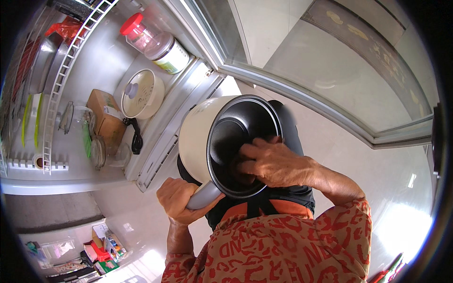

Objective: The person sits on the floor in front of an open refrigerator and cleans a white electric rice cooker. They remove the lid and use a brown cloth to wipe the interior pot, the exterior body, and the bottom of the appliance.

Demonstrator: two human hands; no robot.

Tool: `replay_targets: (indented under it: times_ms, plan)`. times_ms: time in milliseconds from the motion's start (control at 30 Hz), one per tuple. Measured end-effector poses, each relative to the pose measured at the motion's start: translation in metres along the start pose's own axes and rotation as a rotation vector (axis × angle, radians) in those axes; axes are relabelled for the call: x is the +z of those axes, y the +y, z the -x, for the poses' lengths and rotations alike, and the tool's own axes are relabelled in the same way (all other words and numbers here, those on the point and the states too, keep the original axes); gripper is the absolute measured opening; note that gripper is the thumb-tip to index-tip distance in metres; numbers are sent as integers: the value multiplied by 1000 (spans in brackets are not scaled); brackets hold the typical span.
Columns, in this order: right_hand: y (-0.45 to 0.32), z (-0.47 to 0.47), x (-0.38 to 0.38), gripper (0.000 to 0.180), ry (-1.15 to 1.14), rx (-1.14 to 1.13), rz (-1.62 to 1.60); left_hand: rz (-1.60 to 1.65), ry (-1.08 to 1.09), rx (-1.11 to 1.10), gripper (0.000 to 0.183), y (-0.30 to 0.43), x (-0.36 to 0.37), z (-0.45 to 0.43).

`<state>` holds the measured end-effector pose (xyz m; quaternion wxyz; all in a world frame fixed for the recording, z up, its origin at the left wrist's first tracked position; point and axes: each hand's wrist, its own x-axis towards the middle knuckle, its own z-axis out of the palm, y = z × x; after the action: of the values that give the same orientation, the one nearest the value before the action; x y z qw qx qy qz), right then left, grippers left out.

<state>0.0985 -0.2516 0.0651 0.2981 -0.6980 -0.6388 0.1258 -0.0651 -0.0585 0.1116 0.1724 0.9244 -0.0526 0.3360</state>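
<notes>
A deep cream-coloured pot (198, 131) with a black inner coating is tilted so that its mouth faces right and up towards me. My left hand (180, 201) grips its grey handle at the lower left. My right hand (272, 162) reaches over the rim into the pot, fingers curled near the inner wall. Something dark reddish shows beneath those fingers; whether it is an object or a reflection I cannot tell. On the far side of the pot, a second grey handle is partly hidden.
At left stands an open glass-door cabinet with a white wire shelf (67, 63). It holds a lidded cream pot (143, 93), a cardboard box (106, 116), a black cable (135, 136), glass jars and a red-lidded jar (136, 32). The glass door (318, 85) extends to the upper right.
</notes>
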Motion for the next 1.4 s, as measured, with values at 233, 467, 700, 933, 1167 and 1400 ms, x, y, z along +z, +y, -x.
replay_targets:
  times_ms: [233, 467, 700, 933, 1167, 1400]
  plan:
    - [1, -9, -7, 35, 199, 234, 728, -1, -15, -50, 44, 8, 0, 3]
    - [-16, -1, 11, 24, 131, 228, 461, -42, -32, -79, 45, 13, -2, 4]
    - [-20, -19, 31, 47, 331, -27, -343, -2, -32, -97, 48, 14, -3, 3]
    - [2, -50, 30, 56, 641, 67, 5, 2, -4, -119, 48, 15, -1, 3]
    - [11, -31, 18, 31, 416, 224, 573, -36, -1, -156, 47, 11, 2, 13]
    - [-10, -9, 6, 29, 85, 183, -146, 9, -11, -211, 48, 10, 0, 12]
